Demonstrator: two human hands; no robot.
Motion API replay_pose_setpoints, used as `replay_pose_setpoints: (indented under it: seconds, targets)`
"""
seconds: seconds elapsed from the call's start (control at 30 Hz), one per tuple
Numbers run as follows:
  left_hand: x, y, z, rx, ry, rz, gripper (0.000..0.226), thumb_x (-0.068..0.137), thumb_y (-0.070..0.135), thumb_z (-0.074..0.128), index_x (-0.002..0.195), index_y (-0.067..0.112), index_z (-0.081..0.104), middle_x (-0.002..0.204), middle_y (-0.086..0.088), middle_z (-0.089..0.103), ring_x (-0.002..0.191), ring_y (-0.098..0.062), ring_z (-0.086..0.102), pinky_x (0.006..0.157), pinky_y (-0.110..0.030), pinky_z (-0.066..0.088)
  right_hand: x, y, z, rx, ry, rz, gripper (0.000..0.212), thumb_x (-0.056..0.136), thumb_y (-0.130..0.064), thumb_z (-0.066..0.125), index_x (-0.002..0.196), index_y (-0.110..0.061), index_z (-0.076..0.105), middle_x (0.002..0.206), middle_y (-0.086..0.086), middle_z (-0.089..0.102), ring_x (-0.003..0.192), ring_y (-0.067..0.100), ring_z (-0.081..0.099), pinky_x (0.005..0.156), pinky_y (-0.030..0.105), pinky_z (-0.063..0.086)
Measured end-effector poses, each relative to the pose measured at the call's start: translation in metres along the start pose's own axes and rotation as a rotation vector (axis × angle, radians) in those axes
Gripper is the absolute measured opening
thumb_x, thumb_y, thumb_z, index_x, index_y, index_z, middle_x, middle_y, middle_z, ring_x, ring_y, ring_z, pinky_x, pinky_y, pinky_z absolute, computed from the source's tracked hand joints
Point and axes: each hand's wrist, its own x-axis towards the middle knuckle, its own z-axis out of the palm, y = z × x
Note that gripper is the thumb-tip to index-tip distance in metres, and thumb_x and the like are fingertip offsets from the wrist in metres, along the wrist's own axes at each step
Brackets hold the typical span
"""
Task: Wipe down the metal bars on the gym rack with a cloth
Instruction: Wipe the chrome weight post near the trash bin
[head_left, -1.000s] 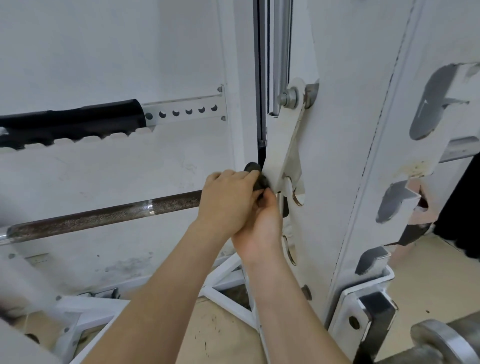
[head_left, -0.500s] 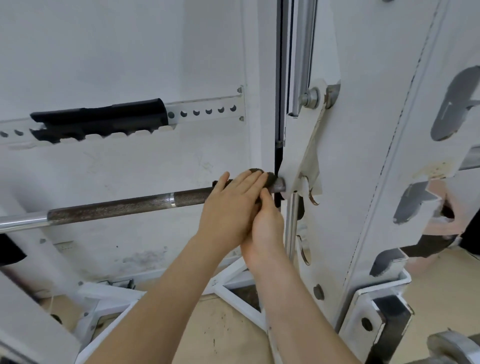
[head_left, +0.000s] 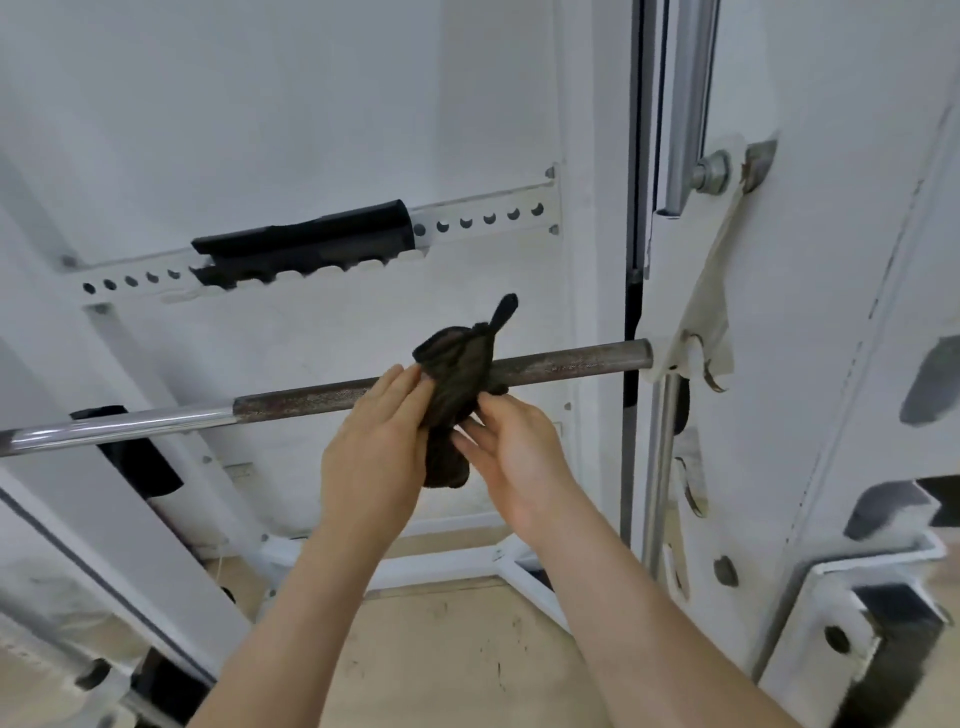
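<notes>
Cloth, dark and bunched, sits against the bar about midway along its rusty stretch, one corner poking up above it and the rest hanging below. Left hand has its fingers fairly straight, pressed to the cloth's left side; thumb hidden. Right hand, palm showing, pinches the lower part of the cloth between thumb and fingertips. Bar runs level, chrome at far left, its right end meeting a white hook on the rack. Behind it, a holed rail carries a black pad. Tan floor below.
</notes>
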Motion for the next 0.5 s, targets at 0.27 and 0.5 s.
replay_pose_setpoints:
  seconds: [0.27,0.5]
  targets:
    - [0.01,-0.024,0.007,0.054,-0.009,0.061,0.05,0.086,0.004,0.045,0.132,0.018,0.057,0.135,-0.003,0.059,0.123,-0.024,0.056,0.106,-0.044,0.042,0.01,0.022,0.043,0.085,0.014,0.118,0.038,0.093,0.008,0.036,0.124,0.0,0.057,0.108,0.016,0.068,0.097,0.023,0.066,0.082,0.032,0.054]
    - [-0.046,-0.029,-0.038,-0.326,-0.255,-0.17,0.029,0.087,0.011,0.053,0.101,0.03,0.072,0.082,0.008,0.071,0.074,-0.019,0.065,0.065,-0.032,0.05,-0.031,0.045,0.028,-0.474,-0.007,0.126,0.021,0.09,0.001,0.049,0.1,-0.006,0.067,0.087,0.009,0.067,0.085,0.02,0.062,0.077,0.031,0.049]
